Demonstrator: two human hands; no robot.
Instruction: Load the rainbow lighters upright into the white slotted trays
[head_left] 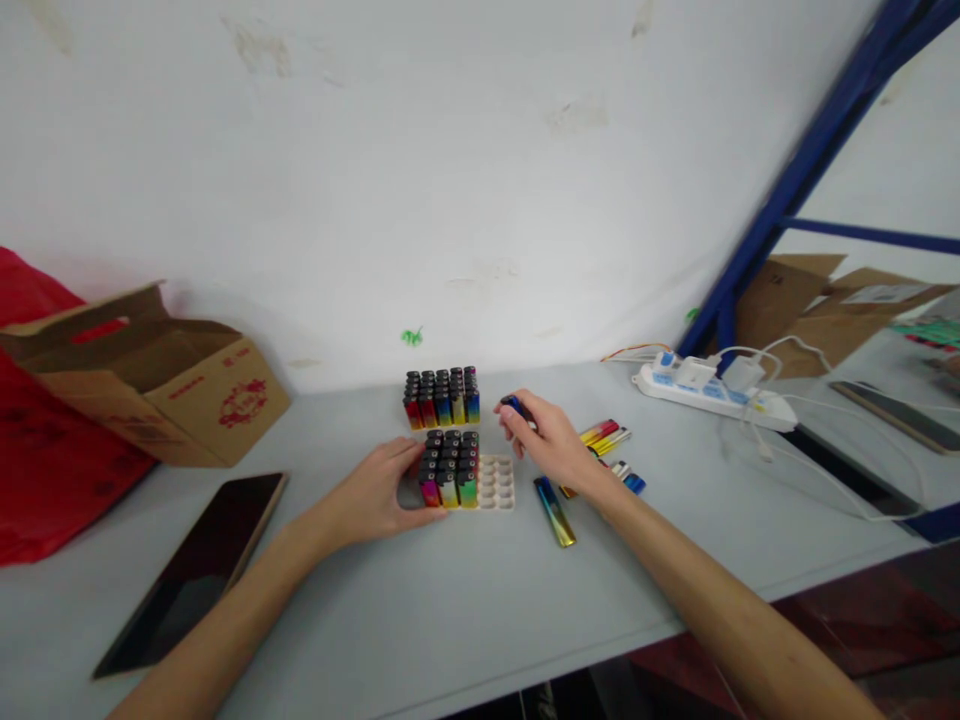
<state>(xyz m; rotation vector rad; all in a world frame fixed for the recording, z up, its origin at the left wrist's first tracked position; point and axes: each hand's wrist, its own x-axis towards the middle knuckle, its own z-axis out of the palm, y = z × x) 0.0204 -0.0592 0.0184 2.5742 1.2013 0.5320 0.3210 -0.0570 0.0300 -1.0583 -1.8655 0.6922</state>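
Observation:
My left hand (382, 488) curves round the left side of a white tray (496, 500), its thumb at the front corner. Upright lighters (448, 488) with black tops and coloured bodies fill the tray's left part; the round holes on its right side show bare. Above and right of those holes, my right hand (546, 435) is closed on a dark-topped lighter (512, 404), whose body is mostly hidden by the fingers. A blue-and-gold lighter (555, 512) lies loose below that hand. Several more loose lighters (601, 436) lie beyond the wrist, partly covered by it.
Behind the tray stands a full block of lighters (441, 397). A tablet (196, 570) and an open cardboard box (161, 385) are at left, beside a red bag (45, 480). A power strip (712, 393) with white cables and a blue metal frame (787, 190) stand at right.

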